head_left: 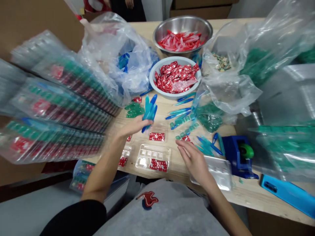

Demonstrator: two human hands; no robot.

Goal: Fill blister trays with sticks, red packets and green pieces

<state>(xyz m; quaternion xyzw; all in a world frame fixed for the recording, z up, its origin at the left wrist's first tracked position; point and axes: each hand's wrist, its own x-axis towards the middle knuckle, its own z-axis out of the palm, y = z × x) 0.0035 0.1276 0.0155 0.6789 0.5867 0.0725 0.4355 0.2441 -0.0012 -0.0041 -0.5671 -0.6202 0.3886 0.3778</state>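
My left hand [136, 126] is closed round several blue and turquoise pen-like pieces [149, 110], held above the table. My right hand [193, 159] is near the table, its fingertips close to a row of small green pieces [185, 131] and a red patterned packet [187, 139]; whether it grips anything is hidden. Between my hands lies a clear plastic tray [145, 154] with a red packet [158, 165] in its lower right part. Behind it, another red packet [157, 136] sits in a clear tray. More blue pieces [179, 113] lie right of the left hand.
A white bowl [153, 80] of red packets and a steel bowl [157, 36] of red pieces stand behind. Plastic bags [113, 49] flank them. Filled trays [61, 114] are stacked left. A blue tape dispenser [232, 157] and blue phone [287, 193] are right. A person stands beyond the table.
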